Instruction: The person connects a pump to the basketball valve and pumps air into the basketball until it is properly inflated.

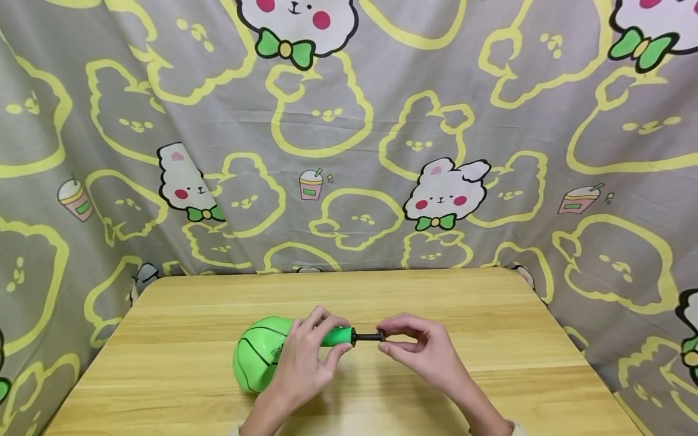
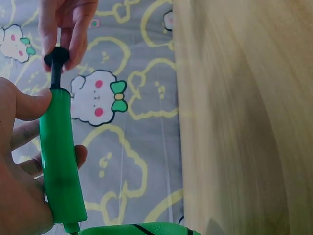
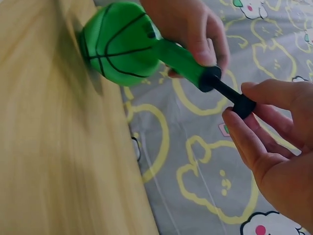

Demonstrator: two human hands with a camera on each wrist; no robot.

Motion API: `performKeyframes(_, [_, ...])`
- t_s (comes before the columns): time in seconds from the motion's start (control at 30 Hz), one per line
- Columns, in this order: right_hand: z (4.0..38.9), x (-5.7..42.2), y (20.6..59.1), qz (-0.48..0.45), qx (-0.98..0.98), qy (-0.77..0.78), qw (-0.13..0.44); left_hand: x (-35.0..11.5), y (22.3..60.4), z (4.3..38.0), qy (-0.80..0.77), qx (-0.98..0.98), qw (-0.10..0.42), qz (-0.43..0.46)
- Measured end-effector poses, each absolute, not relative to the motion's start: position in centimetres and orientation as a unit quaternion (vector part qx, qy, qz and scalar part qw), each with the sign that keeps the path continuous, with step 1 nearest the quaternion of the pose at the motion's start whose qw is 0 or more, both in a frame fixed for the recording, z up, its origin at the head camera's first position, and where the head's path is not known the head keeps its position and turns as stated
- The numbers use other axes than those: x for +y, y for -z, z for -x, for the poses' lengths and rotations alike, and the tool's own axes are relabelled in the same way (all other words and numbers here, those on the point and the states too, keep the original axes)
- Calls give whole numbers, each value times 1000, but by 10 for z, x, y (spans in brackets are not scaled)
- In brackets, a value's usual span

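Note:
A green ball [image 1: 256, 354] with black lines is joined to the end of a green hand pump [image 2: 61, 156]. My left hand [image 1: 308, 357] grips the pump's barrel, thumb on the near side and fingers around the far side. On the right, my right hand [image 1: 422, 348] pinches the black handle [image 3: 243, 105] between thumb and fingertips. A short length of black rod [image 3: 226, 90] shows between barrel and handle. The ball's surface looks slightly dented in the right wrist view, and the joint between pump and ball is partly hidden by my left hand in the head view.
Under the hands lies a light wooden table [image 1: 463, 303]. Grey curtain cloth [image 1: 349, 151] printed with yellow outlines and white cartoon animals hangs behind it and along both sides.

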State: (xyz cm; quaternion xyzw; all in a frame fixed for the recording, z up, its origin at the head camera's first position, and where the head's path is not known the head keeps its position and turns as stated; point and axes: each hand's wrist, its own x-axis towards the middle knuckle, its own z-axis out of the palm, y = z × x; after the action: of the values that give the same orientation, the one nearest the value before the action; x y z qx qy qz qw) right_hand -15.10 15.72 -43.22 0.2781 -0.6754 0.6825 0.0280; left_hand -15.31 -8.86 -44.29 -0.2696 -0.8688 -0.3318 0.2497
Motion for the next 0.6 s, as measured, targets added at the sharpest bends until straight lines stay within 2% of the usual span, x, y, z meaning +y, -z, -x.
performKeyframes(0.6, [153,195,409,-284,-688,-667,33,-101,440,159,348,-861,268,255])
